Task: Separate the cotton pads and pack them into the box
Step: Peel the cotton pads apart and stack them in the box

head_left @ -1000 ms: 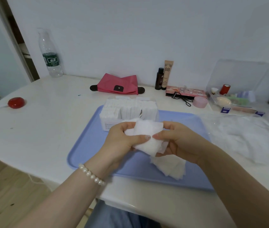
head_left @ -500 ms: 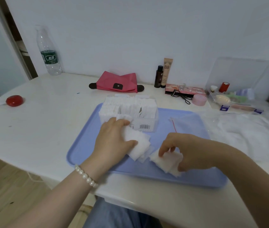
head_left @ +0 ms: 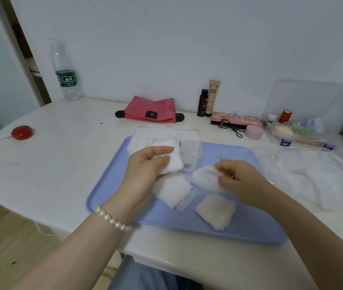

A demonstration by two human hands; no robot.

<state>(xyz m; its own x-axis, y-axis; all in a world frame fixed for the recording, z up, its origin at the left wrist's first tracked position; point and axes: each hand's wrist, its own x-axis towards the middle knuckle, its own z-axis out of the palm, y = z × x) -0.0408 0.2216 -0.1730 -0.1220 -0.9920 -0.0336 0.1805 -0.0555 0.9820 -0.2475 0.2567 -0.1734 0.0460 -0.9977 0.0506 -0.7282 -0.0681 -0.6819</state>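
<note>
Both forearms are bare, with no sleeves in sight up to the frame's lower edge. Around the wrist of the left hand point(head_left: 145, 170) sits a bracelet of round, glossy white pearl-like beads point(head_left: 112, 219), strung in a single row. The right hand point(head_left: 241, 181) has nothing on its wrist; whether it wears any ring cannot be told. Low between the arms shows a patch of pale blue fabric clothing point(head_left: 145, 275)
</note>
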